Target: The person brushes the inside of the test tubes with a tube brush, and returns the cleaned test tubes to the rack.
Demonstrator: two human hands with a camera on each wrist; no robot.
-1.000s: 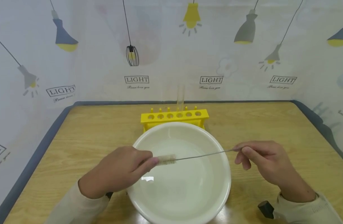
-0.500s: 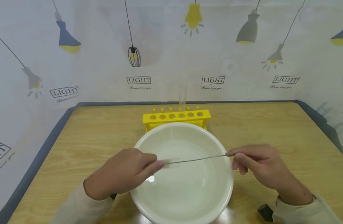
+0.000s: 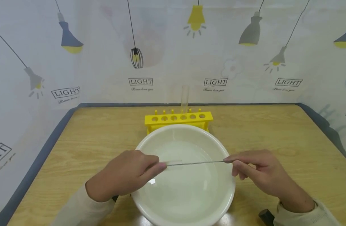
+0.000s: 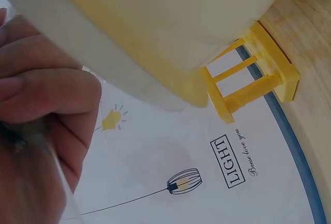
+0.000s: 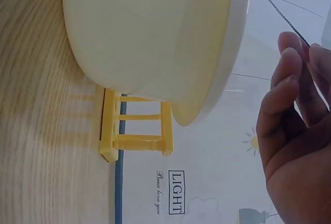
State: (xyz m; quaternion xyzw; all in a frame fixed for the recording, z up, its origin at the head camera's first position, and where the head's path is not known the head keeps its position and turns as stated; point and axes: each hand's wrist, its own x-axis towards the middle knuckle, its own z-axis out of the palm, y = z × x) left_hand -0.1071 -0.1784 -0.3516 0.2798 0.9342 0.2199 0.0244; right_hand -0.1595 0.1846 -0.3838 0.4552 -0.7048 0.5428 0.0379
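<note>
Above the white basin point(image 3: 229, 188), my left hand point(image 3: 124, 175) grips a clear test tube point(image 3: 177, 162), whose open end juts out past the thumb toward the right. Into that mouth runs the twisted wire handle of a test tube brush point(image 3: 201, 162); its bristles are hidden within the left hand. My right hand point(image 3: 260, 175) pinches the far end of the wire between thumb and fingertips, over the basin's right rim. In the right wrist view, the thin wire point(image 5: 282, 14) meets the fingertips. Curled fingers point(image 4: 46, 89) fill the left side of the left wrist view.
Behind the basin stands a yellow test tube rack point(image 3: 178, 117) with one clear test tube point(image 3: 184, 99) upright in it. Water appears to fill part of the basin. A small dark object point(image 3: 266, 216) is by the right sleeve. A printed curtain point(image 3: 167, 47) surrounds the wooden table point(image 3: 274, 131).
My right hand has moved left toward the left hand, pushing the brush into the tube. The bristles, visible at the tube's mouth before, are now out of sight. The left hand has hardly moved.
</note>
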